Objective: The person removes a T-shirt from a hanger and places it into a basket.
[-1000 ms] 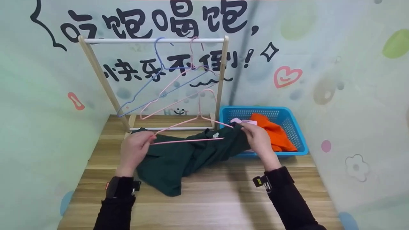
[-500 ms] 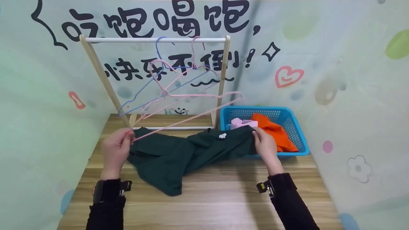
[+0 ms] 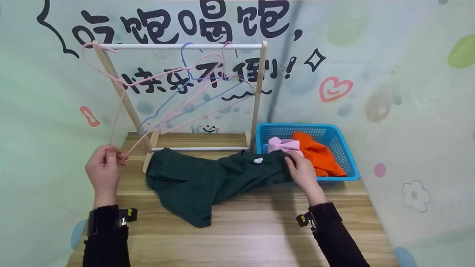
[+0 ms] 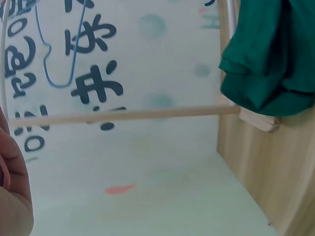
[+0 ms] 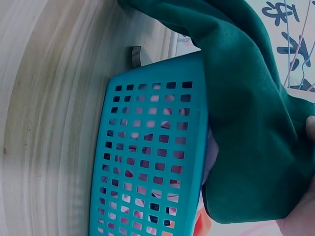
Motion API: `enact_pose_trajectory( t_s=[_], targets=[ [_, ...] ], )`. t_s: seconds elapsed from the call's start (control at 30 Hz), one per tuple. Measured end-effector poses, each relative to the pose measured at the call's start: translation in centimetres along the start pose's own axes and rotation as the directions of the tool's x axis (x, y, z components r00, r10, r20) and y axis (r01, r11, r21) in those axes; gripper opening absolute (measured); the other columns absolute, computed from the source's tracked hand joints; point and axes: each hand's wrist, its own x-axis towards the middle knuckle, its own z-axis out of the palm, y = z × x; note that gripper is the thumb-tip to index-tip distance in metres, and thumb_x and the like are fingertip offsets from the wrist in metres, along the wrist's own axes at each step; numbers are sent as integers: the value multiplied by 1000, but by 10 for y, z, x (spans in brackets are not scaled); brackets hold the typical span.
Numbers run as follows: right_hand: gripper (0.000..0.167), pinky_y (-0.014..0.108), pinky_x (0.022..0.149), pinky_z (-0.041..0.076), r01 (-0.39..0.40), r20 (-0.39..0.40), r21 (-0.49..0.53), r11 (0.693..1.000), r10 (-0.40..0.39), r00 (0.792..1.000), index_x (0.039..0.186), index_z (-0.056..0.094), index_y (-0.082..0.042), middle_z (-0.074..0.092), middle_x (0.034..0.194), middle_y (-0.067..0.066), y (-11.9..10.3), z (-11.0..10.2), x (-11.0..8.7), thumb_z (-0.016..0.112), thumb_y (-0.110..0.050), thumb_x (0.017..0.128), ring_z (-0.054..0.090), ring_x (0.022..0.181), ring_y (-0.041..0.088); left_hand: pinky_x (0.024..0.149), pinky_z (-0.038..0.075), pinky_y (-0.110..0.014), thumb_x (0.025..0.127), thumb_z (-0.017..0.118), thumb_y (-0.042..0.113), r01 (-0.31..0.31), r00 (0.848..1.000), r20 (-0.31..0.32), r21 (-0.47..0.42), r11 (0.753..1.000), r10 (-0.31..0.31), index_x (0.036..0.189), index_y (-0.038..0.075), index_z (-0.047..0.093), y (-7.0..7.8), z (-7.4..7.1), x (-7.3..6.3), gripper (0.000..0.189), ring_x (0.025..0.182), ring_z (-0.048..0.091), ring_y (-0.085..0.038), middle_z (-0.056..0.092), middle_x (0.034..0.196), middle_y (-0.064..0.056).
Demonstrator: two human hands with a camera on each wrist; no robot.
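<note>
My left hand [image 3: 105,170] pinches one end of a pink clothes hanger [image 3: 157,77], lifted at the left before the rack, its hook pointing up and left. Only part of that left hand [image 4: 15,191] shows at the edge of the left wrist view. A dark green garment [image 3: 185,181] with a small white mark lies bunched on the table, touching the rack's foot. Its right end is raised at the basket's edge, pinched between the thumb and fingers of my right hand [image 3: 305,174]. In the right wrist view the green cloth [image 5: 246,123] hangs beside the basket.
A wood and white rack [image 3: 182,46] stands at the back, with a blue hanger [image 3: 163,105] and another pink hanger on its rail. On the right, a blue basket [image 3: 347,157] holds orange cloth [image 3: 319,155] and light pink cloth [image 3: 278,144]. Printed walls surround the wooden table [image 3: 252,233].
My left hand has moved left, drawing the pink hanger out and up away from the green garment. The right hand shifted slightly right, then back, still pinching the garment.
</note>
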Motion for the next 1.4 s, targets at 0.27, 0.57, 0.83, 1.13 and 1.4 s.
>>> enact_pose_trajectory(
  t_s=[0.27, 0.57, 0.83, 1.13, 1.4],
  targets=[
    [31, 51, 98, 46, 0, 6, -11, 1000, 0, 1000, 125, 64, -4, 67, 121, 15, 3, 2, -1, 58, -23, 102, 62, 103, 34, 56, 51, -15, 104, 51, 20, 187, 980, -72, 30, 982, -184, 92, -10, 63, -28, -16, 2, 34, 59, 63, -6, 62, 69, 11],
    [30, 51, 96, 47, 10, -8, -11, 1000, -10, 1000, 123, 65, -4, 68, 118, 16, 2, 0, -3, 60, -22, 100, 63, 100, 35, 54, 49, -13, 103, 51, 14, 260, 961, -108, 53, 964, -253, 87, -6, 64, -41, -26, 8, 28, 54, 60, 0, 61, 65, 12],
    [28, 50, 96, 48, 15, -5, -13, 1000, -15, 1000, 121, 65, -5, 69, 116, 14, -2, 2, -3, 60, -23, 100, 63, 98, 34, 54, 46, -10, 102, 53, 17, 251, 965, -132, 185, 950, -229, 92, -6, 67, -42, -27, 9, 29, 54, 57, 6, 57, 63, 21],
    [37, 50, 106, 39, 153, -62, -85, 985, -158, 985, 132, 61, -7, 63, 130, 12, -15, 8, -3, 64, -22, 98, 58, 115, 32, 62, 32, -17, 100, 55, 16, 29, 995, -101, 438, 899, 17, 91, -2, 71, -7, -1, 39, 26, 61, 49, 13, 71, 79, -12],
    [49, 52, 116, 20, 350, -97, -130, 928, -363, 927, 140, 56, -9, 51, 146, 11, -38, 23, -2, 69, -20, 94, 44, 135, 30, 61, 33, -40, 103, 53, 26, -92, 993, -13, 548, 831, 118, 95, -2, 71, 20, 18, 63, 34, 75, 64, -40, 69, 81, -19]
  ],
)
